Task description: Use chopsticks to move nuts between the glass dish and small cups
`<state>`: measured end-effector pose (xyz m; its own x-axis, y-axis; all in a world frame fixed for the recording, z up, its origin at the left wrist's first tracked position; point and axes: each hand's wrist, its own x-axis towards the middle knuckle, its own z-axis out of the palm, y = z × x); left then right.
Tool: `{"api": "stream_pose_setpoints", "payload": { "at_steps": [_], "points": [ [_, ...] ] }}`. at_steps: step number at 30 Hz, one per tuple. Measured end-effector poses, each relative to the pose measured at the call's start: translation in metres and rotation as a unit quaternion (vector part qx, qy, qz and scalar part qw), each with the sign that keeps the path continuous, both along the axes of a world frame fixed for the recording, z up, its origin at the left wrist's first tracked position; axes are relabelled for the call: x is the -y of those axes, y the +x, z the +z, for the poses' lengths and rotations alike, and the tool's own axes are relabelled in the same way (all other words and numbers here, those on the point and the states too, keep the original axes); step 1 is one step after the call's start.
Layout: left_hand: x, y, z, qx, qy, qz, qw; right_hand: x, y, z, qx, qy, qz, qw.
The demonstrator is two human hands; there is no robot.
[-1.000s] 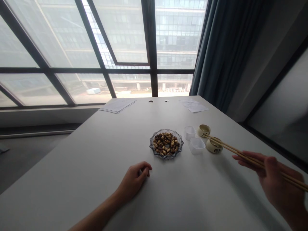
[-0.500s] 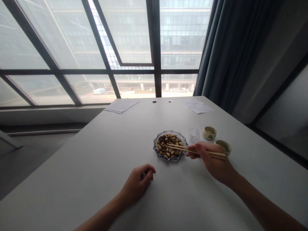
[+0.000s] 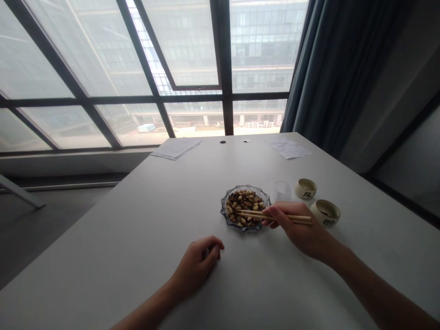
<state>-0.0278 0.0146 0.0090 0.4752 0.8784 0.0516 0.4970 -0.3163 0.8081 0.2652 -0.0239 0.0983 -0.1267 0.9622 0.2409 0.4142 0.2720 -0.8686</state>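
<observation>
A pair of wooden chopsticks (image 3: pixel 252 214) is held in my right hand (image 3: pixel 302 231), closed around their rear half. Their tips are down among the mixed nuts and seeds (image 3: pixel 245 198) in a scalloped clear glass dish (image 3: pixel 224 216). Whether the tips pinch a piece is too small to tell. My left hand (image 3: pixel 197 262) rests on the white table in front of the dish, fingers loosely curled in, with nothing visible in it. Just beyond my right hand stands a small ceramic cup (image 3: pixel 330 221) with a dark marking and some dark bits inside.
A second ceramic cup (image 3: pixel 307 189) stands farther back, beside a clear plastic container (image 3: pixel 283 189). Paper sheets lie at the far left (image 3: pixel 177 148) and far right (image 3: pixel 290 149) of the white table (image 3: pixel 144 220). Windows and a dark curtain (image 3: pixel 323 91) border the far side.
My right hand and the chopsticks have shifted slightly left and down over the dish, uncovering more of the nearer ceramic cup. The left hand stays in place. The view has turned a little.
</observation>
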Motion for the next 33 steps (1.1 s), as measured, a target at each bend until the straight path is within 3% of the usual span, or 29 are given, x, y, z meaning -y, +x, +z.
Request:
{"api": "stream_pose_setpoints", "payload": {
  "at_steps": [4, 8, 19, 33],
  "points": [
    [-0.001, 0.000, 0.000, -0.001, -0.001, -0.002, 1.000, 0.005, 0.002, 0.002, 0.014, -0.020, 0.036, 0.999],
    [-0.001, 0.001, -0.001, -0.001, 0.001, 0.002, 1.000, 0.007, 0.003, 0.003, 0.025, -0.034, 0.019, 0.999],
    [-0.002, 0.000, -0.002, 0.000, 0.003, -0.001, 1.000, 0.003, -0.001, -0.004, 0.023, -0.004, 0.059, 0.998],
    [-0.002, 0.000, -0.003, 0.002, 0.004, -0.004, 1.000, -0.003, 0.004, -0.015, -0.014, -0.041, 0.029, 0.999]
  ]
}}
